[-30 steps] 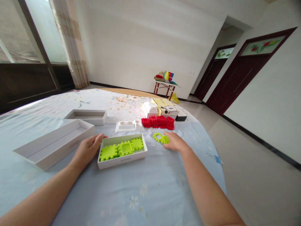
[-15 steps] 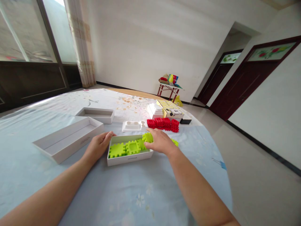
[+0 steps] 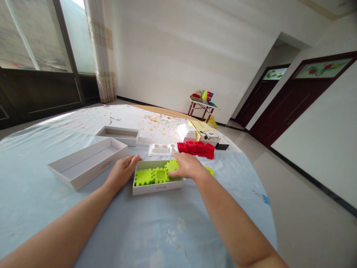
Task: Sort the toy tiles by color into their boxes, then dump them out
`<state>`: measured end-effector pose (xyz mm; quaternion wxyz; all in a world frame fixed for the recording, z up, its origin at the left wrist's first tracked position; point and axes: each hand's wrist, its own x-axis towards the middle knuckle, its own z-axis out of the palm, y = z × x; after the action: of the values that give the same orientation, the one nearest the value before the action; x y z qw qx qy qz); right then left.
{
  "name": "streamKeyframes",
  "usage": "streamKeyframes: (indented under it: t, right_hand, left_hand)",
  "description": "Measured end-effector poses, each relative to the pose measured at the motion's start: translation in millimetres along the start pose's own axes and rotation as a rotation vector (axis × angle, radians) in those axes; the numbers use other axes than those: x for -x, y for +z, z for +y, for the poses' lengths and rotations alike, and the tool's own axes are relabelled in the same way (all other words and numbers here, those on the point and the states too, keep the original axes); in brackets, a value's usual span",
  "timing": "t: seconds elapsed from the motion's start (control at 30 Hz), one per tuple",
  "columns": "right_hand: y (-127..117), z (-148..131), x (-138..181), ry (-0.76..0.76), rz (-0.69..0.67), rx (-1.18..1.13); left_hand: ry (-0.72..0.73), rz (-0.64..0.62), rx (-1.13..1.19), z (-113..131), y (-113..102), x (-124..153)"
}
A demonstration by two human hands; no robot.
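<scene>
The right grip (image 3: 187,165) is closed around a green piece (image 3: 172,164) inside the white box's (image 3: 158,189) right end, the long axis running left-right, while the left hand (image 3: 123,171), hold unclear, touches the far-left end.

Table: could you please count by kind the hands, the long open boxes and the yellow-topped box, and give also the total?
Left hand and right hand: 2
Long open boxes: 3, one with green pieces inside
Yellow-topped box: 1
Total: 6
</scene>
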<state>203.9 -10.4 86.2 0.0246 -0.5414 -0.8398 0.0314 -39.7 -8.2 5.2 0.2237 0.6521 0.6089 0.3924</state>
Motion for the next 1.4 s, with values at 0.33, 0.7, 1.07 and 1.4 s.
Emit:
streamKeyframes:
  t: [0.33, 0.7, 1.07, 1.4]
  right_hand:
    - [10.7, 23.3, 12.2, -0.183, 0.05, -0.236]
    - [17.8, 18.9, 10.9, -0.169, 0.104, -0.079]
    - [19.4, 18.7, 15.1, -0.25, 0.139, -0.105]
    - [27.3, 19.4, 13.9, -0.244, 0.124, -0.111]
  left_hand:
    - [-0.001, 0.003, -0.029, -3.1, 0.4, -1.5]
    - [-0.013, -0.006, -0.026, 0.5, -1.5, -0.1]
    - [-0.016, -0.008, -0.017, 2.1, -1.9, -0.1]
    - [-0.022, -0.019, -0.003, 1.0, -1.8, 0.0]
